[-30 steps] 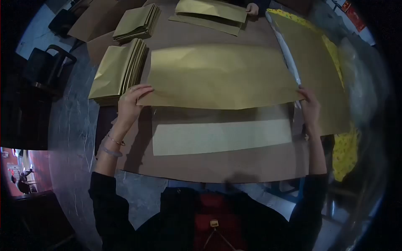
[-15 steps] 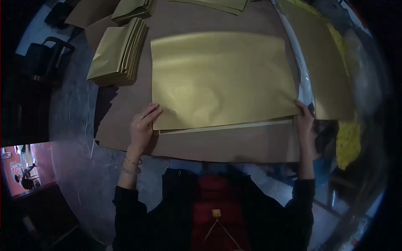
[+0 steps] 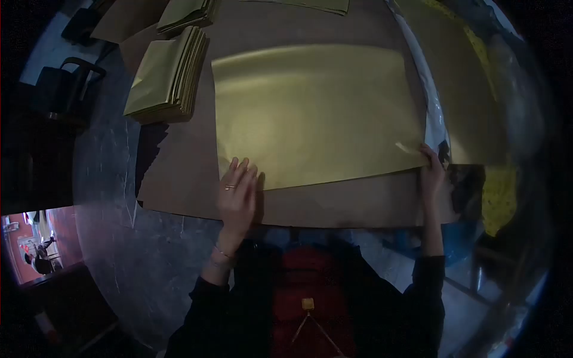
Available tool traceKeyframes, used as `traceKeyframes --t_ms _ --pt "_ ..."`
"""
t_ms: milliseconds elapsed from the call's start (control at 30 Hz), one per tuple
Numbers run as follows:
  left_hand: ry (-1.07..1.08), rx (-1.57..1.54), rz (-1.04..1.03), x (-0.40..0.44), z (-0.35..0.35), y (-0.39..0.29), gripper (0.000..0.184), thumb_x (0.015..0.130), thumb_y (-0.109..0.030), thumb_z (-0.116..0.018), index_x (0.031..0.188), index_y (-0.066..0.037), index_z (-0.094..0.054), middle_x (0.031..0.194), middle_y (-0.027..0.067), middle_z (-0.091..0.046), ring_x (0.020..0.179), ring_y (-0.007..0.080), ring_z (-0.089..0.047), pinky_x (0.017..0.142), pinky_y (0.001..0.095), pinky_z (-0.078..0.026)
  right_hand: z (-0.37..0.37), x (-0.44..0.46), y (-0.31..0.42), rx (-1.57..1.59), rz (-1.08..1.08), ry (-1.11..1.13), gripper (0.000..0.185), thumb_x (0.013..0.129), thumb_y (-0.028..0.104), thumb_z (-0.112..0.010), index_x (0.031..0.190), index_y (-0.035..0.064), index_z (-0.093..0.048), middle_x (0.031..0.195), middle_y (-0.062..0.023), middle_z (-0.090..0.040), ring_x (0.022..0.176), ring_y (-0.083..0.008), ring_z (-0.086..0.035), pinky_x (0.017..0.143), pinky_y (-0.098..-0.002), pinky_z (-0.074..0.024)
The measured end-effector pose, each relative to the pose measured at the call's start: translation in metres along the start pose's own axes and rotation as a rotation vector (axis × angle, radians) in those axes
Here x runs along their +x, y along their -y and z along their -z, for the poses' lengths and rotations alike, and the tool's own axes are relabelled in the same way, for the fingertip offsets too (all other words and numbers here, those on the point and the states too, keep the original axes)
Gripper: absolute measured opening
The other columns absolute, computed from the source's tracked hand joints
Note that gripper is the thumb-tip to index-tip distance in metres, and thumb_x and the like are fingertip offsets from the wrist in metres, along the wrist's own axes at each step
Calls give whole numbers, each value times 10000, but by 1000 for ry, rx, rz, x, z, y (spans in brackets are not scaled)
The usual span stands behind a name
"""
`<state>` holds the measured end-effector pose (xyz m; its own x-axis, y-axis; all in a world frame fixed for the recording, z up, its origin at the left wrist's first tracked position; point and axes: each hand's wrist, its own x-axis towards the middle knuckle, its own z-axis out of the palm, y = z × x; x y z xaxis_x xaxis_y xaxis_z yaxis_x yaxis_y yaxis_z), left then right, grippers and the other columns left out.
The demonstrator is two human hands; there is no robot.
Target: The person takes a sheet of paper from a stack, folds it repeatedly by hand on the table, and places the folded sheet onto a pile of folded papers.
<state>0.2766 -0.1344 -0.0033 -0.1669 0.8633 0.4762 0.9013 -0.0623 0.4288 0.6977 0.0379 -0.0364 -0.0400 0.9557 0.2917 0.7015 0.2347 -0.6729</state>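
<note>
A large sheet of gold paper lies on the brown board, its upper edge slightly curled. My left hand rests on its lower left corner, fingers stretched out over the paper; the thumb is hidden. At the lower right corner, my right hand pinches the sheet between thumb and fingers, and the paper creases a little there.
Brown board covers the worktable under the sheet. To the upper left stands a thick stack of folded gold paper, with another stack behind it. More gold sheets lie at the far edge. Yellow material hangs at the right.
My left hand has moved right and inward from the sheet's left edge onto its lower corner. The pale strip under the sheet's front edge is now covered. My right hand keeps its hold.
</note>
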Motion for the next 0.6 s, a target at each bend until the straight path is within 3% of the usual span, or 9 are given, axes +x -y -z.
traceKeyframes --t_ms 200,600 --pt "139 -14 -172 4 -48 -50 450 734 -183 -716 1133 -31 -572 1250 122 -530 1216 310 -468 963 440 -407 -4 -4 6 68 21 -34 289 813 -107 -513 1082 -30 -583 1151 -124 -622 1071 -192 -575 918 -296 -439" --pt "158 -139 -120 6 -63 -46 356 760 -197 -699 1063 -30 -616 1236 118 -542 1232 308 -455 968 467 -400 -6 -2 4 70 -22 -77 312 786 -134 -518 1068 -27 -595 1140 -123 -625 1063 -197 -584 913 -288 -446"
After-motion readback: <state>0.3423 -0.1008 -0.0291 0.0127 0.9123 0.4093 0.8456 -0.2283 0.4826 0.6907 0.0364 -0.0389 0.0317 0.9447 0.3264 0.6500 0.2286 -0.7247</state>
